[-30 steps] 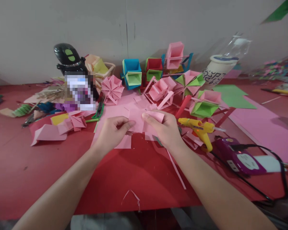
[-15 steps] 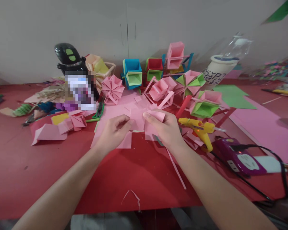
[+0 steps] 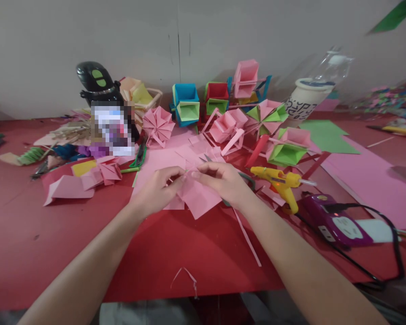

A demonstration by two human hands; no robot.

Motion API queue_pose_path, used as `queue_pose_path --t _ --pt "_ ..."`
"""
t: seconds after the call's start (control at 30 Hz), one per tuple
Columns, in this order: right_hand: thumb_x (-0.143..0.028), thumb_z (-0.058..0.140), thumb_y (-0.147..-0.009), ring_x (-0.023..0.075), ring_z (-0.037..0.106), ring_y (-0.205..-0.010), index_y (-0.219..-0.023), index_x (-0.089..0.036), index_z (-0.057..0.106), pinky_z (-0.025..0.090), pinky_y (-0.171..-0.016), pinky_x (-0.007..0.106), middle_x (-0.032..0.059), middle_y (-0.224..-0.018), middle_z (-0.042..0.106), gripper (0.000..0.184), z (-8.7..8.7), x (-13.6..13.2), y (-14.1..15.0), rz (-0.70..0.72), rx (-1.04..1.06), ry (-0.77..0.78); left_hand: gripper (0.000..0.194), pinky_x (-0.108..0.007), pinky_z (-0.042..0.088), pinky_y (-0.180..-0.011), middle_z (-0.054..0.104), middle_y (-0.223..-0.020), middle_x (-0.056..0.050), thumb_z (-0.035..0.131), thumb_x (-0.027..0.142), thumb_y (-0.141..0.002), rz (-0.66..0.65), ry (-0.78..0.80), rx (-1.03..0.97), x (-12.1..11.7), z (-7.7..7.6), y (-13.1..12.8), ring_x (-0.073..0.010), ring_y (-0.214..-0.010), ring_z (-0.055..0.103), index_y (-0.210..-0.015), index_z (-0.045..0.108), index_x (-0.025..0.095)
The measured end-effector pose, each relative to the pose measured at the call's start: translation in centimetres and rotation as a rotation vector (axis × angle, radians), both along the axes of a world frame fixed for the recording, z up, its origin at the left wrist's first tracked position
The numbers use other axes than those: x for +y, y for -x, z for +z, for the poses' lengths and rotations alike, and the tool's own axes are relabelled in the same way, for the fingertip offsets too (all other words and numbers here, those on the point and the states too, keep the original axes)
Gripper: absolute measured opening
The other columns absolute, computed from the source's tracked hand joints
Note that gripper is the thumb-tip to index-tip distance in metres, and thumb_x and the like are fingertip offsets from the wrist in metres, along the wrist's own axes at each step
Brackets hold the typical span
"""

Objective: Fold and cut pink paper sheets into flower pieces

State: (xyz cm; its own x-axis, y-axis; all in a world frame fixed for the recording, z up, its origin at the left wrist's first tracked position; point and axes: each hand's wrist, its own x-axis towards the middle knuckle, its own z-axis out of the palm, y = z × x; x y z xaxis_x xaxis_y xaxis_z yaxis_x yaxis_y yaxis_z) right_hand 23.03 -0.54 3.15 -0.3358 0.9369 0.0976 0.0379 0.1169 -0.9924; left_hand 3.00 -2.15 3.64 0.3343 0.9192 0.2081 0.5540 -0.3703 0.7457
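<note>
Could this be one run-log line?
left hand: at pink sheet | right hand: pinching same sheet | nearby: yellow glue gun

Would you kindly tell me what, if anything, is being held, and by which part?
A piece of pink paper, pinched at its far end by the left grip and the right grip; exact fingertip contacts are unclear.

Bare arms [image 3: 88, 257] and pale grey cloth [image 3: 149, 313]
The left hand [image 3: 160, 189] and right hand [image 3: 221, 180] are bare, and both forearms are uncovered as far as they show, narrow at the wrist, broader toward the elbow. The cloth, seemingly clothing, is too dim to name the garment.
</note>
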Motion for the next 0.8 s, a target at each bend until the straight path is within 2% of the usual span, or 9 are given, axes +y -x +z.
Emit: queue_pose_path --t 0.1,0.17,0.23,0.37,0.57,0.7,0.8 --pt "-0.036 0.076 -0.079 0.0106 0.051 -0.058 -0.068 -0.019 0.065 0.042 -0.056 0.026 -0.0039 -0.063 0.057 0.023 0.1 -0.2 -0.1 0.015 -0.059 0.038 0.025 -0.023 0.039 -0.057 0.061 -0.068 0.000 0.052 0.030 -0.094 0.024 -0.003 -0.019 -0.2 0.2 -0.4 -0.0139 -0.064 0.052 -0.076 0.065 0.018" --pt "-0.034 0.071 -0.081 0.0095 0.045 -0.052 -0.064 -0.019 0.057 0.036 -0.051 0.025 -0.0053 -0.058 0.049 0.027 0.1 -0.3 -0.3 0.052 -0.089 0.092 0.024 -0.023 0.038 -0.056 0.061 -0.068 0.000 0.054 0.030 -0.092 0.039 -0.001 -0.037 -0.3 0.4 -0.5 -0.0134 -0.063 0.051 -0.075 0.065 0.017" --pt "-0.032 0.066 -0.084 0.0094 0.043 -0.053 -0.063 -0.019 0.055 0.033 -0.051 0.025 -0.0052 -0.057 0.046 0.027 0.1 -0.3 -0.4 0.109 -0.143 0.084 0.023 -0.023 0.037 -0.055 0.062 -0.067 0.001 0.055 0.029 -0.091 0.012 0.026 -0.034 -0.3 0.6 -0.5 -0.0121 -0.061 0.049 -0.075 0.066 0.016" --pt "-0.028 0.058 -0.089 0.0097 0.038 -0.058 -0.066 -0.017 0.057 0.030 -0.055 0.026 -0.0046 -0.061 0.043 0.026 -0.1 -0.2 -0.2 0.160 -0.213 -0.049 0.024 -0.022 0.033 -0.052 0.055 -0.062 0.003 0.055 0.028 -0.090 -0.059 0.103 -0.020 -0.3 0.8 -0.3 -0.0100 -0.057 0.042 -0.075 0.068 0.015" --pt "-0.028 0.058 -0.094 0.0101 0.040 -0.061 -0.066 -0.017 0.056 0.032 -0.057 0.026 -0.0037 -0.063 0.044 0.030 0.4 -0.6 -0.4 0.172 -0.203 -0.210 0.025 -0.022 0.035 -0.054 0.052 -0.063 0.003 0.057 0.032 -0.089 -0.045 0.175 -0.159 -0.3 0.9 -0.3 -0.0100 -0.059 0.044 -0.073 0.065 0.015" --pt "-0.029 0.061 -0.094 0.0099 0.039 -0.061 -0.064 -0.017 0.056 0.031 -0.056 0.026 -0.0035 -0.063 0.044 0.033 0.6 -0.9 -0.5 0.194 -0.199 -0.223 0.021 -0.022 0.037 -0.055 0.058 -0.068 0.001 0.057 0.031 -0.089 -0.094 0.175 -0.217 -0.4 1.0 -0.3 -0.0101 -0.061 0.047 -0.079 0.066 0.014" --pt "-0.027 0.062 -0.093 0.0096 0.036 -0.060 -0.060 -0.017 0.052 0.029 -0.055 0.026 -0.0042 -0.060 0.041 0.036 0.6 -1.1 -0.4 0.172 -0.206 -0.215 0.021 -0.022 0.037 -0.053 0.056 -0.066 0.002 0.056 0.030 -0.091 -0.109 0.161 -0.198 -0.4 1.0 -0.3 -0.0094 -0.058 0.044 -0.080 0.065 0.014"
